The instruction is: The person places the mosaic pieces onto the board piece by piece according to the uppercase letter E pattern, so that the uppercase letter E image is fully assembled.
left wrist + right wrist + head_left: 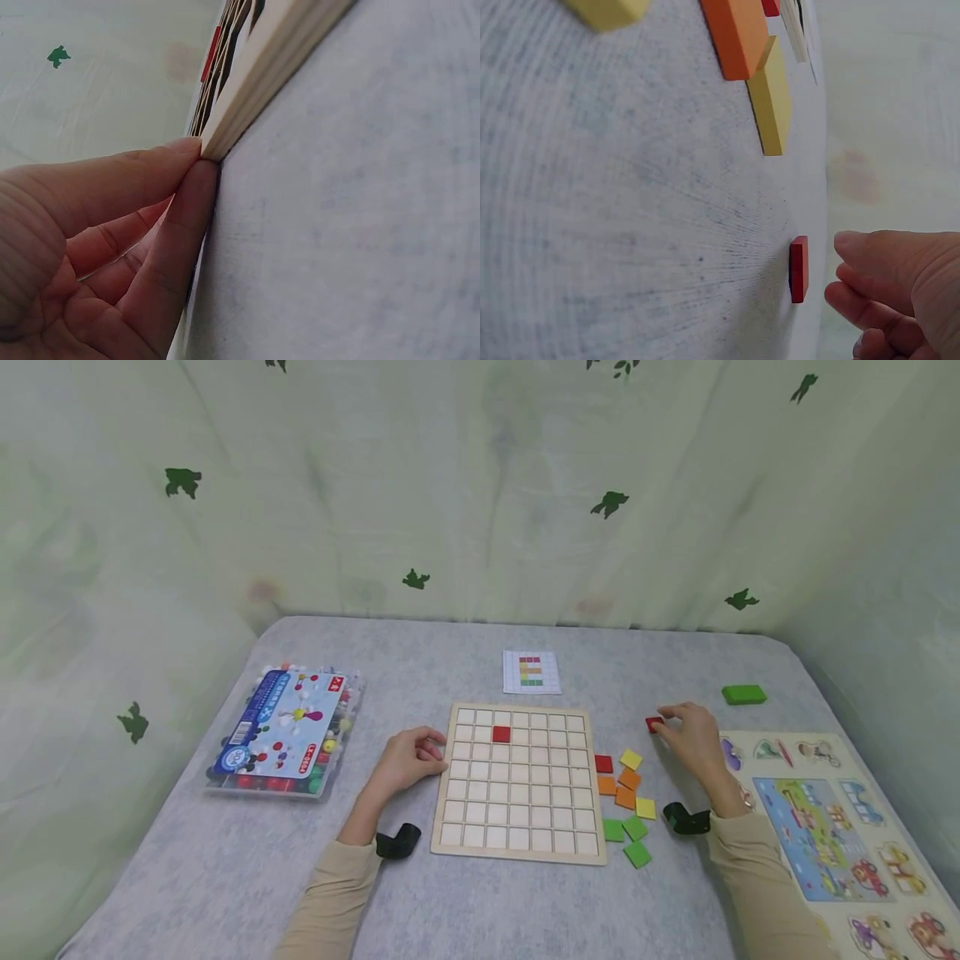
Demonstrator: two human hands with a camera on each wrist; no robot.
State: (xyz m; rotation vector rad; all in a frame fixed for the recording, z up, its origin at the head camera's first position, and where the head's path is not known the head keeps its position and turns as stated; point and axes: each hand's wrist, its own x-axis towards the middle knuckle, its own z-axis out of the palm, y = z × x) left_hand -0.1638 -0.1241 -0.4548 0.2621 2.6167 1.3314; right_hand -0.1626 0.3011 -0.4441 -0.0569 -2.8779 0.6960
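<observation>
1. Head view: left hand (409,758) pinches the left edge of a pale wooden grid board (519,792).
2. Right hand (692,735), thumb and fingers apart, hovers beside a flat red tile (799,270) on mottled grey cloth (630,225).

First inspector: What tile count do we enter?
Second inspector: We record three red tiles (502,734), three orange tiles (625,797), two yellow tiles (646,808) and three green tiles (637,855).
First inspector: Boards?
Second inspector: We find one wooden grid board (519,792), seven rows of seven compartments, and one puzzle board (843,764).
First inspector: Other items on the desk (420,668)?
Second inspector: We log one pattern card (531,672), one green block (744,695) and one plastic box (262,792); its balls (328,746), partly covered, we cannot count.
First inspector: Hands?
Second inspector: We count two, one left hand (408,758) and one right hand (692,737), plus two black wrist devices (399,841).
</observation>
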